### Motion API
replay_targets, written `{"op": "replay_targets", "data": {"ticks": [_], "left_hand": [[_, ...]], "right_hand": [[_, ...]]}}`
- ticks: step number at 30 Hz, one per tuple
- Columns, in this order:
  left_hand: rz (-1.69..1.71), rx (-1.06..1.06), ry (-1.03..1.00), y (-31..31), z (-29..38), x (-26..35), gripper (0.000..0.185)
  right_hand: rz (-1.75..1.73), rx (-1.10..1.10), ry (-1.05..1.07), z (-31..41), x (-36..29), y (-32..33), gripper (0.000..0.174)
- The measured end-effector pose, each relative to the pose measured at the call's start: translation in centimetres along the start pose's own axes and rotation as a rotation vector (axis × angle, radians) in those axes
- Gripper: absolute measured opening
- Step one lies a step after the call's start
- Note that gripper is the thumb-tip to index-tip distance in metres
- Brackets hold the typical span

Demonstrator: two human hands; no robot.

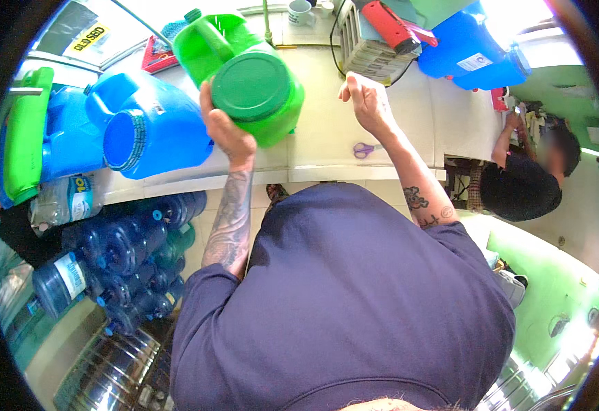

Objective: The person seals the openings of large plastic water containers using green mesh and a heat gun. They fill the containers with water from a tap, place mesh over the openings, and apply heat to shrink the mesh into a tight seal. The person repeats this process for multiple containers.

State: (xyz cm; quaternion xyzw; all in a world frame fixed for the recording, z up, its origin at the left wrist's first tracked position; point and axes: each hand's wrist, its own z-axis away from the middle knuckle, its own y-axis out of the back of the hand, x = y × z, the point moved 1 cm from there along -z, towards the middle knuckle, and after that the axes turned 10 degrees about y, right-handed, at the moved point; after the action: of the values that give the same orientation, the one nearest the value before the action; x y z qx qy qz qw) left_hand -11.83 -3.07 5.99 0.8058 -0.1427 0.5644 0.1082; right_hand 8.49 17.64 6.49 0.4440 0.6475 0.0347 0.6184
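My left hand (227, 126) is against the near left side of a green plastic water container (292, 105), its fingers at the edge of the wide round green lid. The container has a moulded handle and a small cap at its far end. My right hand (364, 100) is raised over the white counter (320, 123), fingers curled, with nothing seen in it. Purple-handled scissors (364, 150) lie on the counter below my right wrist. Left of my left hand is a blue plastic container (160, 128) with a round blue lid.
More blue containers (477, 49) stand back right, near a red handheld device (389, 25) on a stacked pile. A white mug (299, 13) and a red tray (158, 59) are at the back. Large water bottles (124, 246) crowd the lower left. Another person (520, 180) sits at right.
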Motion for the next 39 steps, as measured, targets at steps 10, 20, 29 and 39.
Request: {"op": "replay_targets", "data": {"ticks": [10,20,29,39], "left_hand": [[0.093,0.034,0.183,0.1,0.3,0.7,0.09],[0.099,0.04,0.156,0.4,-0.2,0.2,0.092],[0.085,0.045,0.14,0.2,-0.2,0.6,0.091],[0.036,0.04,0.129,0.3,-0.2,0.7,0.092]], "right_hand": [[0.574,-0.372,-0.337,1.1,25.9,-0.2,0.071],[0.582,-0.598,-0.215,0.6,26.9,0.6,0.055],[0.425,-0.691,-0.146,4.8,24.0,2.0,0.074],[0.565,-0.231,-0.159,-0.7,24.9,1.7,0.087]]}}
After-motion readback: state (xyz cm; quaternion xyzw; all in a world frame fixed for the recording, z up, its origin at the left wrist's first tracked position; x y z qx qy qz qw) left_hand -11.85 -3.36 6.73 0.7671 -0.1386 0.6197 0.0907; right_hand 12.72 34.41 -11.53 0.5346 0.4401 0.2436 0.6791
